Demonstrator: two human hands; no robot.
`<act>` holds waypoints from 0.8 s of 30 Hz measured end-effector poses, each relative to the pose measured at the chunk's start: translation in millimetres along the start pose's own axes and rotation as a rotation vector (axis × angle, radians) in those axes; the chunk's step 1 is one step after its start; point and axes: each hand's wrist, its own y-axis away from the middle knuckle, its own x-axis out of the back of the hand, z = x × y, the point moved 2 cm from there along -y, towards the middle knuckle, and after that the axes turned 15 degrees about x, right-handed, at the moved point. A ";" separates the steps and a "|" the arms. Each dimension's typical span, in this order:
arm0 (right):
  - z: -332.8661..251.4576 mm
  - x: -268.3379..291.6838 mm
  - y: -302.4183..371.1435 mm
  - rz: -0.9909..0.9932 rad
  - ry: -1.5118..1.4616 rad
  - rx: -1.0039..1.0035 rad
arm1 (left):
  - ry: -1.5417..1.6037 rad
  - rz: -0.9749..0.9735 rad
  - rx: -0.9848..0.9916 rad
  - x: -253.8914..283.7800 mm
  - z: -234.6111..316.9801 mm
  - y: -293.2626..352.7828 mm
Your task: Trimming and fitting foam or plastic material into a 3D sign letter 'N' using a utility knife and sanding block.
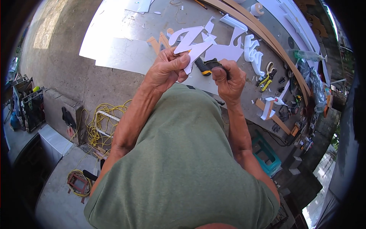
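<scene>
My left hand (167,68) is closed on a flat white cut-out piece (199,51) with curved and pointed arms, like a letter shape. It holds the piece up over the near edge of the work table (160,21). Just to its right, my right hand (231,80) is closed around a dark, rough-looking tool (212,63), mostly hidden by the fingers; its kind cannot be made out. A black and yellow handle (204,69) lies between the hands. Past them are white sheet offcuts (225,52) and brown letter-shaped pieces (163,40).
White raised letters (252,53) stand to the right, near yellow-handled pliers (267,82) and scissors (271,68). Long brown strips (263,28) curve along the table. A glue gun (280,101) lies at right, above a teal stool (267,154). Yellow rope (99,126) is tangled on the floor at left.
</scene>
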 end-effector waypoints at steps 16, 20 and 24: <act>-26.8 -26.3 -19.7 -0.039 0.108 0.306 | 0.064 0.014 0.064 -4.2 -5.2 5.5; -1.0 -18.4 -0.6 -0.086 0.231 0.255 | 0.120 0.061 0.050 5.2 -7.3 0.9; -13.9 -13.1 7.8 -0.016 0.191 0.220 | 0.067 -0.010 0.047 -0.6 -5.8 6.3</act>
